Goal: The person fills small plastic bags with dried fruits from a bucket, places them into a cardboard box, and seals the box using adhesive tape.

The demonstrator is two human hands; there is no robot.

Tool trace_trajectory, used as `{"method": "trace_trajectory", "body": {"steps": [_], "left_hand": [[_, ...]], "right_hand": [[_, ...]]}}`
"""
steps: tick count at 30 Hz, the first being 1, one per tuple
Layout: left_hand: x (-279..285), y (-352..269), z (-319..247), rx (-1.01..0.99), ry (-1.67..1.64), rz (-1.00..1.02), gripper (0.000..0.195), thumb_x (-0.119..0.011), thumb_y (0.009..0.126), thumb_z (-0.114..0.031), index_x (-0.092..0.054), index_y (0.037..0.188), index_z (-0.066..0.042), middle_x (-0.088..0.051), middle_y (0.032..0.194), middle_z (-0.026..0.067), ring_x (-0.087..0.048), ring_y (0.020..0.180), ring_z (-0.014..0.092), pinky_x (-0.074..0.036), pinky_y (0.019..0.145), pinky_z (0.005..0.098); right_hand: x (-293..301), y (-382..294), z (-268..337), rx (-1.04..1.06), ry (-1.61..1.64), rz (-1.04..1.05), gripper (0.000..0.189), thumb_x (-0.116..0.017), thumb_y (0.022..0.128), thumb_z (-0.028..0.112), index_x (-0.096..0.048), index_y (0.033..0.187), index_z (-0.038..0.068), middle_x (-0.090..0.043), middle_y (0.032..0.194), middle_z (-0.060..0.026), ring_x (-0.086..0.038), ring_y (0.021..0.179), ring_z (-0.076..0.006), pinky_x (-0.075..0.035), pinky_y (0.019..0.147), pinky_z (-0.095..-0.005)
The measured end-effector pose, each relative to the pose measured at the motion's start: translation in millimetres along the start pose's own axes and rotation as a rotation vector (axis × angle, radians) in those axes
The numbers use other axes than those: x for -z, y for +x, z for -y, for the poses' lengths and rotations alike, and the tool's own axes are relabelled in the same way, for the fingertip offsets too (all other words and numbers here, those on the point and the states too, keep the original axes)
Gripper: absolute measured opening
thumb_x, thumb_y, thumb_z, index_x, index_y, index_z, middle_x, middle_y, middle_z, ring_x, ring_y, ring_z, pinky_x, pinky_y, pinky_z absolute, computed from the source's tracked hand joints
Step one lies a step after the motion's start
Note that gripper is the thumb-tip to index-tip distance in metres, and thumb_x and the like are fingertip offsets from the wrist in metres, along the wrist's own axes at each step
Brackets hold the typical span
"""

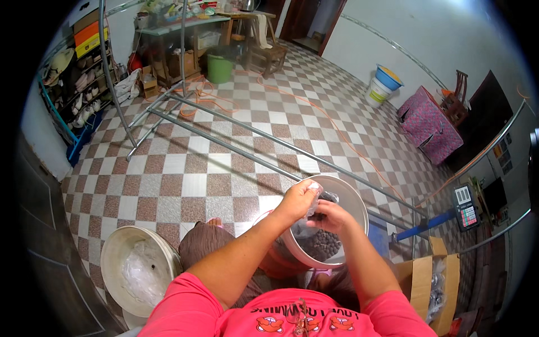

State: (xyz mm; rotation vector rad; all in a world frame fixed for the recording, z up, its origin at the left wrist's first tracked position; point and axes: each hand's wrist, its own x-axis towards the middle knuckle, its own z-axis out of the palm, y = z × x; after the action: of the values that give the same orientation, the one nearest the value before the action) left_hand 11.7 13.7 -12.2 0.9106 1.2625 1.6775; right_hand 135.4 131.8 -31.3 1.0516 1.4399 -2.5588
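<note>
My left hand (298, 199) grips a clear plastic bag (313, 202) above the white bucket (358, 202) between my knees. My right hand (332, 215) is at the side of the bag, low over the bucket, its fingers curled and partly hidden; I cannot tell whether it holds anything. Many small dark round pieces (320, 244) lie in the bucket, with more clear plastic among them. To my left stands another whitish bucket (113, 261) with crumpled clear plastic (145, 269) inside.
A metal pipe frame (236, 156) crosses the tiled floor ahead. On the right are a platform scale's keypad display (466, 208) on a blue post and an open cardboard box (421, 278) with plastic-wrapped contents. An orange cable (324, 113) runs over the floor. Farther off stands a green bucket (220, 69).
</note>
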Motion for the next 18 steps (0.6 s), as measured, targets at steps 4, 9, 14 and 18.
{"method": "trace_trajectory", "body": {"steps": [4,9,14,18], "left_hand": [[3.8,-3.9,-9.2,0.05,-0.107,-0.054,0.02,-0.043,0.095,-0.021,-0.056,0.1,-0.006,-0.044,0.066,-0.0037,-0.04,0.051,0.004,-0.034,0.041,0.0199],[3.1,-3.7,-11.4,0.093,-0.196,-0.15,0.021,-0.044,0.095,-0.024,-0.055,0.1,-0.007,-0.042,0.066,-0.003,-0.038,0.05,0.004,-0.035,0.041,0.0204],[5.8,-0.6,-5.6,0.114,-0.271,-0.174,0.022,-0.045,0.095,-0.026,-0.055,0.099,-0.007,-0.042,0.066,-0.0024,-0.037,0.049,0.005,-0.034,0.041,0.0208],[4.5,-0.9,-5.2,0.122,-0.228,-0.156,0.021,-0.045,0.095,-0.025,-0.056,0.098,-0.007,-0.041,0.063,-0.0029,-0.035,0.047,0.005,-0.033,0.039,0.0208]], "right_hand": [[-9.7,-4.5,-2.0,0.038,-0.111,-0.01,0.024,-0.055,0.083,0.004,-0.051,0.107,0.0,-0.058,0.094,-0.0113,-0.061,0.082,-0.0216,-0.054,0.075,-0.0381],[2.4,-8.4,7.6,0.076,-0.15,-0.011,0.015,-0.052,0.08,-0.001,-0.056,0.094,-0.002,-0.061,0.088,-0.0126,-0.063,0.077,-0.0225,-0.055,0.066,-0.0348],[-10.2,-23.2,11.4,-0.215,-0.343,0.441,0.015,-0.049,0.082,0.0,-0.06,0.089,-0.005,-0.064,0.083,-0.0142,-0.064,0.07,-0.0192,-0.055,0.057,-0.0303],[-21.0,3.1,-31.9,-0.207,-1.06,0.397,0.026,-0.052,0.078,0.005,-0.062,0.101,0.002,-0.065,0.089,-0.0156,-0.064,0.074,-0.0233,-0.053,0.065,-0.0339]]}}
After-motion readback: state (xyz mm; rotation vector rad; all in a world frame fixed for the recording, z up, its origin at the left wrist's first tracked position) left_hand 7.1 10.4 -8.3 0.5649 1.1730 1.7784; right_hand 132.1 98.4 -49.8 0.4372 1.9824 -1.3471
